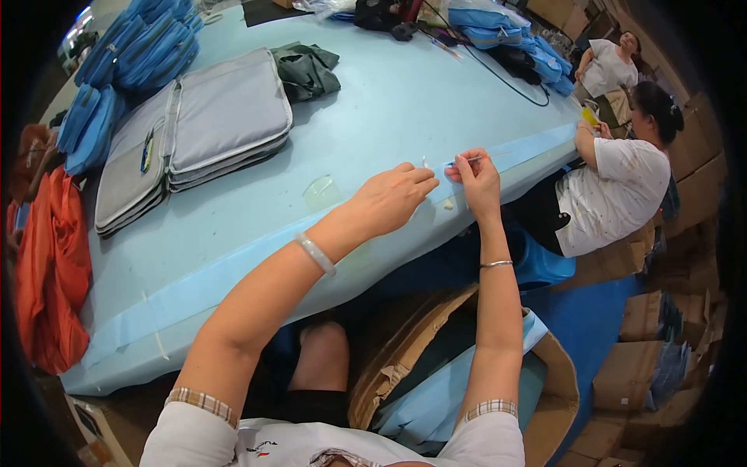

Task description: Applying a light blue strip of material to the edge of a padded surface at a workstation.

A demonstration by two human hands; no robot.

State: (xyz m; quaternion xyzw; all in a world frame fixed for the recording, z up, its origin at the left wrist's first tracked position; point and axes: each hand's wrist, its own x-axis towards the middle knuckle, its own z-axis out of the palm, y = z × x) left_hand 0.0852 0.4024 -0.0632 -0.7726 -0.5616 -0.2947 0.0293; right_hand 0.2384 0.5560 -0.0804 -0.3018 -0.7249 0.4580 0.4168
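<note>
A long light blue fabric strip (210, 292) runs along the near edge of the table. My left hand (393, 198) lies on the strip, its fingers stretched toward the right and resting on the cloth. Just right of it, my right hand (476, 183) is closed in a pinch on a thin pen-like stick (471, 159), whose bluish tip points left, close to the cloth. A small white bit (425, 162) is by my left fingertips, and another pale scrap (448, 204) lies between my hands. A clear, curved-edged plastic piece (321, 193) rests beyond my left wrist.
Grey padded panels (229, 109) lie stacked on the table (373, 109), with blue bags (140, 47) behind and orange cloth (50, 272) at the left. An open carton (564, 373) of fabric stands below me. A co-worker (618, 187) sits at the right, another person (611, 66) beyond.
</note>
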